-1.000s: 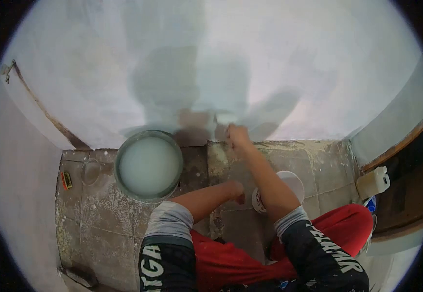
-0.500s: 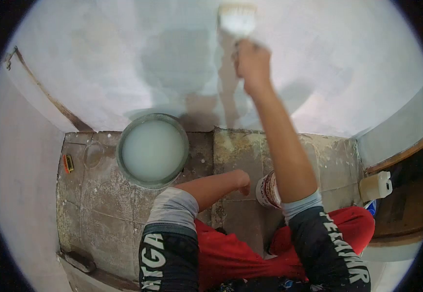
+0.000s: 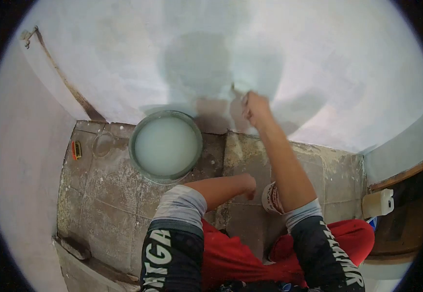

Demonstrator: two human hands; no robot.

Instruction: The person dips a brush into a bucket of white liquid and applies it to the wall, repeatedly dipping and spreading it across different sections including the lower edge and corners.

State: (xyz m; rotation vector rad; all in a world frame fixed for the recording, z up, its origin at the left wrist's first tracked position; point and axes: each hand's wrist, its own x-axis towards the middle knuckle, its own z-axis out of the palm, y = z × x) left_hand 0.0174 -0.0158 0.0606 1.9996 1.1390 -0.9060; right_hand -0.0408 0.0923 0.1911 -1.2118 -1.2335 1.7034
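Observation:
A paintbrush [image 3: 239,89] is in my right hand [image 3: 256,109], whose fingers are wrapped round its handle. The brush head is against the pale wall [image 3: 328,63], low down and seen nearly edge-on. My left hand [image 3: 250,186] hangs bent at the wrist over the floor, beside a small white tub with dark lettering [image 3: 271,198]. Its fingers are mostly turned out of sight, and nothing shows in it. My right forearm covers part of the tub. To the left, a large round basin [image 3: 132,155] full of milky white liquid [image 3: 166,146] stands at the foot of the wall.
Grey floor tiles [image 3: 111,194] are spattered with white. A small orange-and-dark object [image 3: 76,150] and a clear round lid-like piece [image 3: 103,144] lie at left. A pale jug [image 3: 378,203] stands at right by a wooden frame [image 3: 401,174]. A tap [image 3: 29,36] juts from the left corner.
My right hand has brought the brush down the wall, from high up to nearer the floor. My left hand stays beside the tub. The whole view has shifted slightly.

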